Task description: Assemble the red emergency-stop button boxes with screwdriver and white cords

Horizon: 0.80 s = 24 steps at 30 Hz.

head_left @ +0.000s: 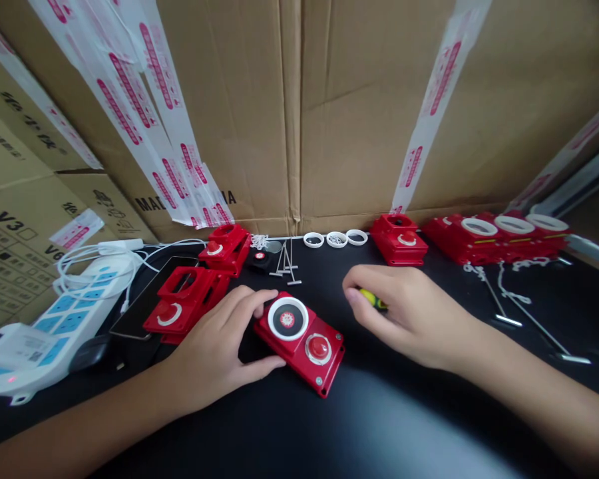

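A red alarm box point(302, 342) lies at a slant on the black table, with a white ring around a black disc and a red button in a white collar. Silver screws show at its right end. My left hand point(222, 349) grips its left end, fingers on the top edge and thumb along the lower side. To the right, apart from the box, my right hand point(399, 313) is closed around a yellow and dark-green handle, which looks like that of a screwdriver point(373, 299). The rest of this tool is hidden in the hand.
Red housings point(184, 303) stand at left, another point(399, 239) at back right, and several finished-looking boxes point(499, 236) at far right. Metal T-shaped rods point(290, 263) and white rings point(336, 239) lie behind. A power strip point(64, 326) with cables sits left; cardboard point(349, 113) walls the back.
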Each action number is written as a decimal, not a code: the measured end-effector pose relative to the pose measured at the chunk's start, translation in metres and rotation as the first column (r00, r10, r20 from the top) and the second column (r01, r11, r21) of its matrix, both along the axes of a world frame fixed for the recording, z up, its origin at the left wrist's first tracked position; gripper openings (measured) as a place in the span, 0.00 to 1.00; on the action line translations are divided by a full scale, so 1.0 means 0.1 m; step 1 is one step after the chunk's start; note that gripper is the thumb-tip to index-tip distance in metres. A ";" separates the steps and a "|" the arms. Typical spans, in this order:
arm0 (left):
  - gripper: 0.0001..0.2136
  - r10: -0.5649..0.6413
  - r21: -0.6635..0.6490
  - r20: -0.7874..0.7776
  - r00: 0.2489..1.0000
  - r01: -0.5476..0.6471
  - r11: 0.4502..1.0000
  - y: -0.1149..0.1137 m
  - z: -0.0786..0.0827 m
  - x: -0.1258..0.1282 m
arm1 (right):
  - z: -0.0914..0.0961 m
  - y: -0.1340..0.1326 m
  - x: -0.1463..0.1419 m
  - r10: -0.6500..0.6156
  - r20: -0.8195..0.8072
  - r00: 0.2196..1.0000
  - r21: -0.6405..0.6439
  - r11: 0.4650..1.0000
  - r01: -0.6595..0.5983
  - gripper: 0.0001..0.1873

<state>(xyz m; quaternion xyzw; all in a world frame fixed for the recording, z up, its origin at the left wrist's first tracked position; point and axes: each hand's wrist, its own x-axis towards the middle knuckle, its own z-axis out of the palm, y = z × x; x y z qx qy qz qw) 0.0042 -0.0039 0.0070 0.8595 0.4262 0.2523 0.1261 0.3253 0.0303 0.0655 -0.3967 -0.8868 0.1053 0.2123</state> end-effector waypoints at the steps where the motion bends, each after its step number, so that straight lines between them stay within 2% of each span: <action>1: 0.36 -0.006 -0.007 0.004 1.000 0.006 1.000 0.00 0.01 0.00 | 0.02 -0.01 0.01 0.014 -0.057 0.998 0.054 0.998 -0.011 0.14; 3: 0.36 -0.008 -0.030 0.025 1.000 0.009 1.000 0.00 0.03 0.00 | 0.05 -0.02 0.02 0.052 -0.121 0.991 0.100 0.994 -0.040 0.12; 4: 0.38 -0.008 -0.050 0.040 0.999 0.010 0.999 0.01 0.04 0.00 | 0.06 -0.02 0.02 0.067 -0.129 0.989 0.081 0.995 -0.056 0.13; 6: 0.42 -0.022 -0.129 0.075 0.997 0.031 0.991 0.04 0.04 -0.01 | 0.04 0.00 0.03 0.100 -0.165 0.981 -0.008 0.995 -0.103 0.14; 8: 0.44 -0.052 -0.224 0.102 0.993 0.074 0.972 0.06 0.03 -0.02 | 0.01 0.01 0.05 0.127 -0.342 0.931 -0.108 0.979 -0.173 0.17; 11: 0.44 -0.058 -0.289 0.121 0.991 0.091 0.953 0.07 0.00 -0.04 | -0.02 0.01 0.06 0.100 -0.678 0.728 -0.132 0.958 -0.255 0.21; 14: 0.43 -0.052 -0.293 0.119 0.991 0.086 0.952 0.05 -0.02 -0.03 | 0.06 0.02 0.03 0.042 -0.876 0.481 -0.138 0.932 -0.334 0.21; 16: 0.39 -0.064 -0.291 0.130 0.989 0.100 0.951 0.03 0.00 -0.01 | 0.19 0.06 -0.06 -0.059 -0.942 0.331 -0.218 0.857 -0.468 0.21; 17: 0.38 -0.065 -0.288 0.139 0.988 0.103 0.952 0.03 0.01 0.00 | 0.26 0.09 -0.11 -0.116 -0.951 0.286 -0.258 0.807 -0.531 0.21; 19: 0.34 -0.055 -0.287 0.152 0.987 0.098 0.953 0.03 0.04 0.03 | 0.40 0.17 -0.25 -0.186 -0.946 0.264 -0.311 0.744 -0.591 0.22; 22: 0.32 -0.022 -0.299 0.141 0.990 0.063 0.952 0.04 0.07 0.04 | 0.52 0.25 -0.44 -0.196 -0.949 0.247 -0.309 0.731 -0.608 0.21; 24: 0.33 -0.009 -0.302 0.131 0.991 0.049 0.952 0.04 0.07 0.04 | 0.53 0.28 -0.53 -0.179 -0.954 0.239 -0.292 0.731 -0.616 0.22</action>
